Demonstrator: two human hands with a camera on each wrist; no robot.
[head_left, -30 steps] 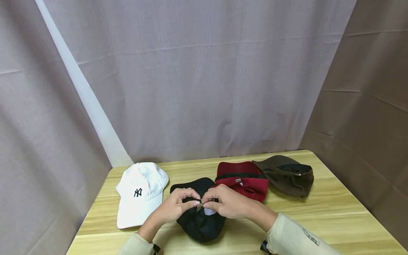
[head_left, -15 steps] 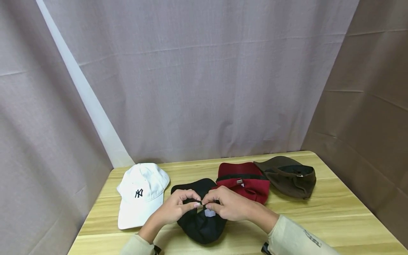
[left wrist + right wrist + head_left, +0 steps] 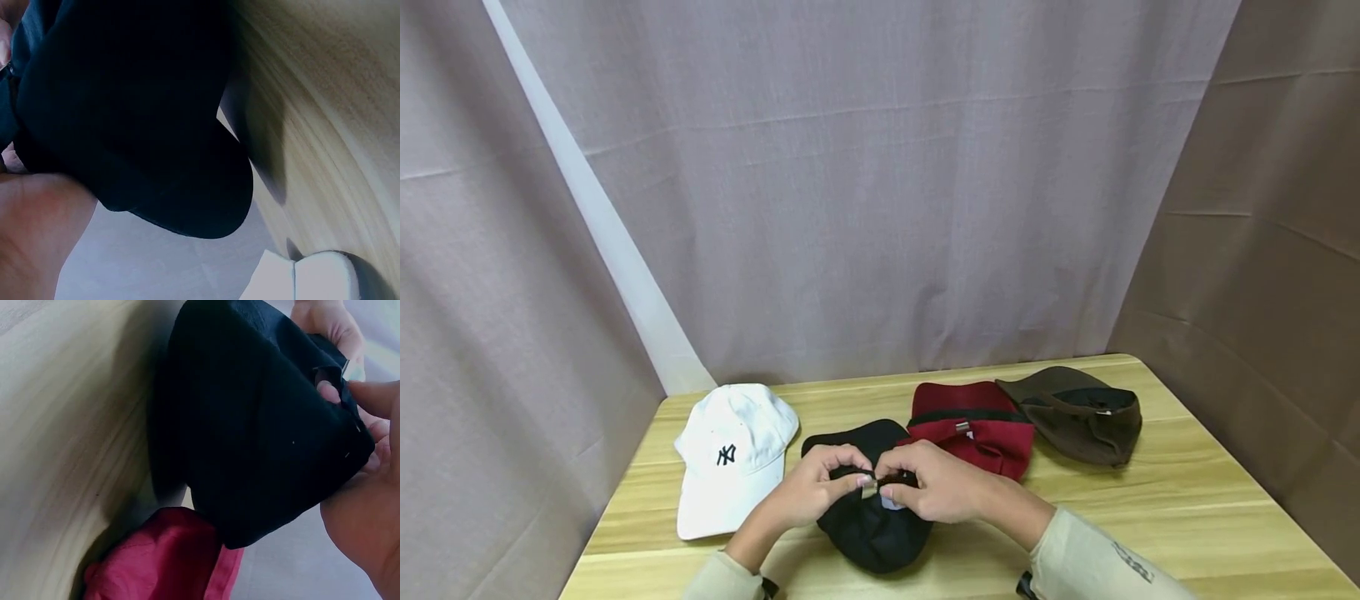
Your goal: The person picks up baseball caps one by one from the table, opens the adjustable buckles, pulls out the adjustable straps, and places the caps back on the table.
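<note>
A black baseball cap (image 3: 880, 542) is held between both hands at the front middle of the table, its opening turned up. My left hand (image 3: 808, 490) pinches the back strap beside a small metal buckle (image 3: 869, 490). From the other side my right hand (image 3: 936, 485) pinches the strap with thumb and forefinger, the two hands nearly meeting. A pale label (image 3: 893, 498) shows inside the cap, partly behind the right thumb. In the right wrist view, a fingertip (image 3: 328, 392) shows through the gap at the strap of the black cap (image 3: 262, 437).
To the left lies a white cap (image 3: 722, 467) with a dark logo. A dark red cap (image 3: 1000, 433) sits just behind the right hand, and a brown cap (image 3: 1078, 425) touches it at the back right. Grey curtains (image 3: 880, 208) stand behind the wooden table (image 3: 1135, 533).
The right thumb has shifted slightly down and away from the forefinger, covering more of the label. More of the metal buckle shows beside the left thumb. The other caps stay where they were.
</note>
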